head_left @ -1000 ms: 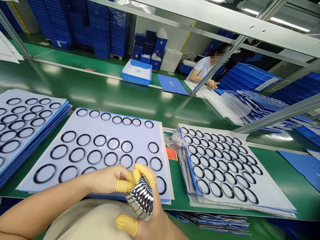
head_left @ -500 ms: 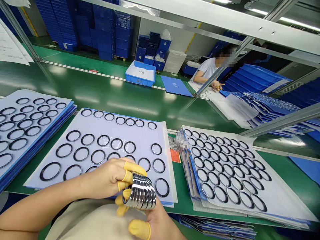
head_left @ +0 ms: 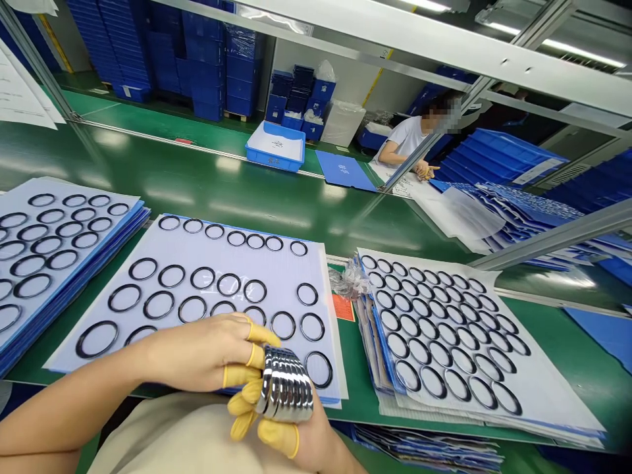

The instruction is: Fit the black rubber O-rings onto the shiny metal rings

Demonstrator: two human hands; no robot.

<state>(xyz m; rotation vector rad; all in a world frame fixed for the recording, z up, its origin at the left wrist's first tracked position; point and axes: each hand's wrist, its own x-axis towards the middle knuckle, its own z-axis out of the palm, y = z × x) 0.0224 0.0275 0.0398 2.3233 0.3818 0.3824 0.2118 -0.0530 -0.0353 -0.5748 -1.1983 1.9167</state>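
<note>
Several shiny metal rings [head_left: 287, 385] stand side by side in a stack in front of my body. My right hand [head_left: 309, 431] is closed around this stack from below and the right, with its thumb under the near side. My left hand [head_left: 212, 352] reaches in from the left, its fingers closed against the left end and upper edge of the stack; some fingertips are hidden behind the rings. Yellow finger cots cover fingers on both hands. Just beyond my hands lies a white sheet [head_left: 257, 260] bearing rows of dark-rimmed rings [head_left: 241, 288].
Ring-covered sheets lie on a left stack [head_left: 106, 227] and a right stack [head_left: 543, 375]. A crumpled plastic bag [head_left: 351, 280] sits between the middle and right stacks. Across the green bench stand a blue tray [head_left: 274, 160] and a seated person [head_left: 405, 135]. A metal frame [head_left: 533, 240] crosses the right side.
My right thumb has closed in against the near side of the rings. The stack has turned slightly and shifted a little right and down. My left fingers stay against its left end.
</note>
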